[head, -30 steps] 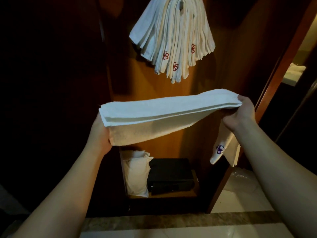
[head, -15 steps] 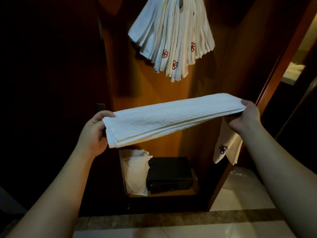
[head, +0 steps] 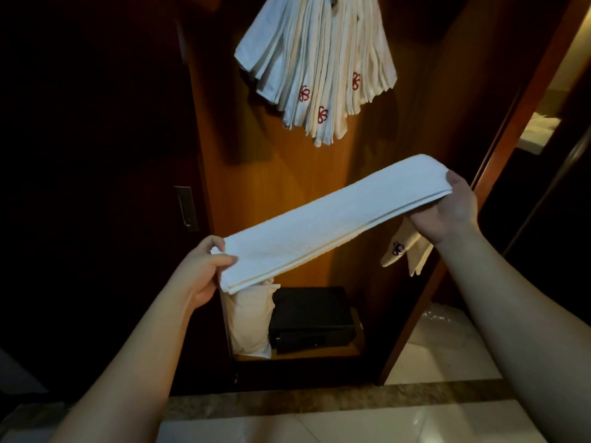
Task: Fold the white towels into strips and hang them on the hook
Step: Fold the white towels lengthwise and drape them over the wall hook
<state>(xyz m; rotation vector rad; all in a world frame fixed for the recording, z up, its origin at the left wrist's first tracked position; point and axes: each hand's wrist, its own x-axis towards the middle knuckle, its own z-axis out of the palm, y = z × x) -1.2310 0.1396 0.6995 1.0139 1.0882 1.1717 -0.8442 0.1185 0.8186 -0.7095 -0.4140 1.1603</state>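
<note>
The left hand (head: 204, 270) and right hand (head: 447, 209) are each pinching an end of the white towel (head: 332, 219), probably keeping the strip taut and flat; the hook (head: 334, 0) is waiting above.

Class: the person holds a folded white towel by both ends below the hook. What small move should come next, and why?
Probably lift the strip toward the hook. It already looks folded narrow, the left hand and right hand grip its ends, and the hung towels drape directly above.
</note>
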